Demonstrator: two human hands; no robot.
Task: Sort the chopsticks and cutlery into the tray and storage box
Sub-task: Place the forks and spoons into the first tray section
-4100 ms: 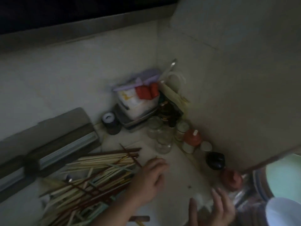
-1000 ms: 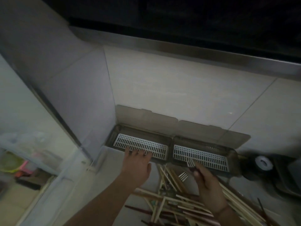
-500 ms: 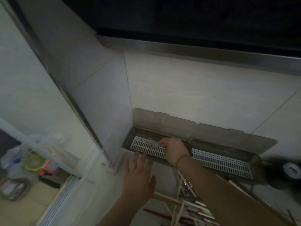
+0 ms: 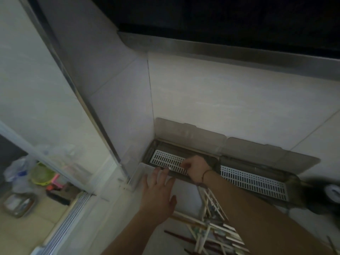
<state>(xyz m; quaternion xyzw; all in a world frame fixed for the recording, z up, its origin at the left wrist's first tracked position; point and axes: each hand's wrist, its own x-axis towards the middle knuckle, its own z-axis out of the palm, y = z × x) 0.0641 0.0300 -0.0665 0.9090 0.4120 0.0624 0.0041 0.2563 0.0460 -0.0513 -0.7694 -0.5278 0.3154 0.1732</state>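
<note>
Fingers (image 4: 185, 165) of the right hand (image 4: 196, 169) are curled, tips bunched over the white slotted insert (image 4: 166, 160) in the left compartment of the storage box (image 4: 211, 159); they appear to pinch something small, but the light is dim and I cannot tell what, if anything, is held. Right forearm runs diagonally from the lower right, crossing over the front wall of the box, with a thin dark band at the wrist. Left hand (image 4: 159, 192) lies flat, palm down, fingers straight and slightly spread, holding nothing; its fingertips reach the front edge of the left compartment, just beside the right hand, and something small and bright shows at those fingertips, unidentified. The box sits against the tiled wall (image 4: 230, 107) in the corner, its two translucent lids (image 4: 257, 150) raised and leaning on the tile. Right compartment holds a second slotted insert (image 4: 253, 183). Chopsticks (image 4: 211, 223), pale and dark red, lie in a crossed heap on the counter (image 4: 117, 218) near the box, partly hidden under the right forearm. A dark round object (image 4: 329, 196) with a white top stands at the right end of the box. Beyond the counter's left edge, blurred: a green item (image 4: 41, 174) and bags on the floor.
</note>
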